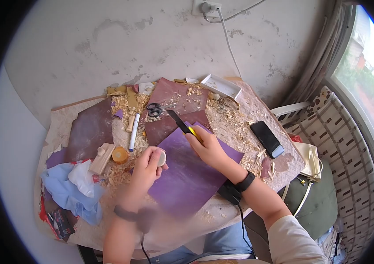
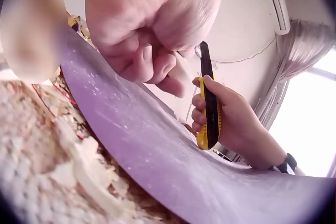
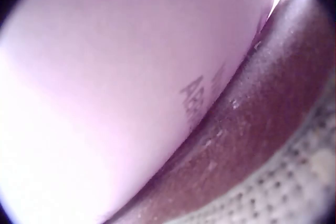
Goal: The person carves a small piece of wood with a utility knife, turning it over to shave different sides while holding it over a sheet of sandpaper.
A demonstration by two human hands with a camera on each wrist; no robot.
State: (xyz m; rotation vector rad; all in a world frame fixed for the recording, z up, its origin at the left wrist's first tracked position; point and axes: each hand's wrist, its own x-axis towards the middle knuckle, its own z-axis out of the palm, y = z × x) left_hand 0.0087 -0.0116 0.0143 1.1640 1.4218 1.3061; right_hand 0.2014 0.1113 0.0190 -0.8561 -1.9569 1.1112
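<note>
My left hand (image 1: 146,167) holds a small pale wooden piece (image 1: 162,159) with a rounded end, above a large purple sheet (image 1: 187,176). In the left wrist view its fingers are curled and mostly hide the piece. My right hand (image 1: 208,148) grips a yellow and black utility knife (image 2: 211,113), its dark blade extended and pointing up and away to the left. The blade stands apart from the wooden piece in the head view. Filling much of the right wrist view is a pale sheet underside (image 3: 131,77) with printed letters, over a maroon sheet (image 3: 231,129).
Wood shavings (image 1: 239,127) litter the table. Scissors (image 1: 154,110), a white marker (image 1: 134,132), an orange round container (image 1: 119,155) and a wooden block (image 1: 102,159) lie to the left. A phone (image 1: 267,138) lies right, a white tray (image 1: 221,86) at the back, blue cloth (image 1: 70,185) front left.
</note>
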